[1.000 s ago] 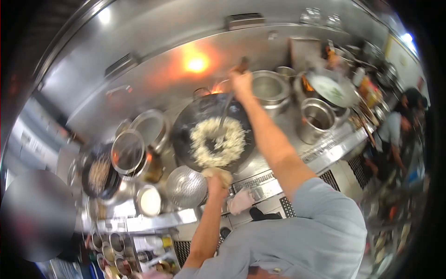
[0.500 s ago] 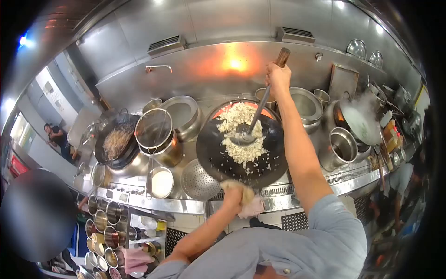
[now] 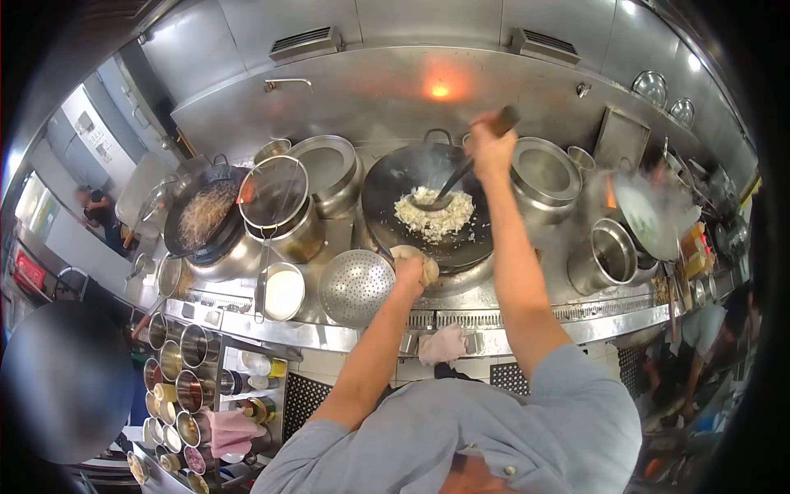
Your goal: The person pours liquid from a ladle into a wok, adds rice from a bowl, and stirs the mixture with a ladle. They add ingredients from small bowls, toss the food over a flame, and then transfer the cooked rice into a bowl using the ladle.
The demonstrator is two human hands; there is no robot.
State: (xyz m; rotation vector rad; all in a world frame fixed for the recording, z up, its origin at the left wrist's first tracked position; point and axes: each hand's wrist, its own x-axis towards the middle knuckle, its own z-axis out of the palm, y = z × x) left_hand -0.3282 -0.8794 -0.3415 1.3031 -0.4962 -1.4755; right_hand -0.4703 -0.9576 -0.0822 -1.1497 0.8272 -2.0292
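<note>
Wrapped in a tan cloth (image 3: pixel 429 265), my left hand (image 3: pixel 411 270) grips the near edge of a large black wok (image 3: pixel 387 185). White rice-like food (image 3: pixel 432 224) lies heaped in the wok's middle, with loose grains around it. My right hand (image 3: pixel 492 152) is closed round the wooden handle of a ladle (image 3: pixel 461 174), above the wok's far right side. The ladle's bowl rests in the food. A perforated strainer (image 3: pixel 355 288) sits just left of my left hand.
Left are a wire sieve (image 3: pixel 276 191) over a pot, a bowl of white contents (image 3: pixel 284 294) and a second wok (image 3: pixel 206 216). Right stand a lidded pot (image 3: pixel 545 173), a tall pot (image 3: pixel 605 255) and a steaming wok (image 3: pixel 646 216). People appear at both far sides.
The wok has gone from tilted with food tossed up its far side to lying level on the burner. The food has gathered in the middle, and the wall glow has shrunk.
</note>
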